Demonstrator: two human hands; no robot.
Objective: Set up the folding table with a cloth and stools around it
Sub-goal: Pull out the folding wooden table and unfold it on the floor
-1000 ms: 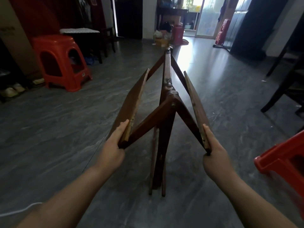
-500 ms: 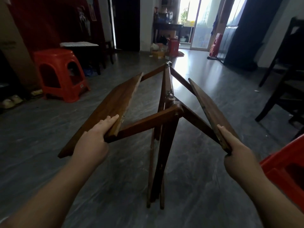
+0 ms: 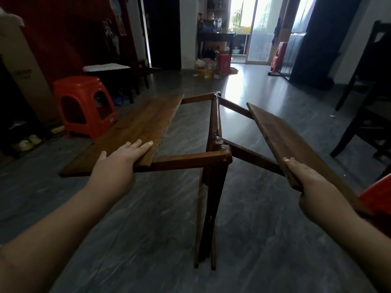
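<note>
A dark wooden folding table (image 3: 213, 157) stands on the grey floor in front of me, its legs still together under a central frame. Its left leaf (image 3: 135, 132) lies nearly level, and my left hand (image 3: 122, 157) rests on its near end with straight fingers on top. The right leaf (image 3: 296, 142) still slopes down to the right; my right hand (image 3: 306, 182) grips its near edge. One red plastic stool (image 3: 84, 106) stands at the left, and the corner of a second red stool (image 3: 378, 199) shows at the right edge. No cloth is in view.
A dark chair (image 3: 368, 106) stands at the right. Behind the left stool sits a dark low table with a white mat (image 3: 105, 67). Shoes (image 3: 25, 142) lie along the left wall. Boxes and bags (image 3: 211, 66) crowd the far doorway.
Both leaves have swung outward and up from a steep tent shape. The left leaf is now almost flat, and my left hand has shifted from gripping its edge to lying on top.
</note>
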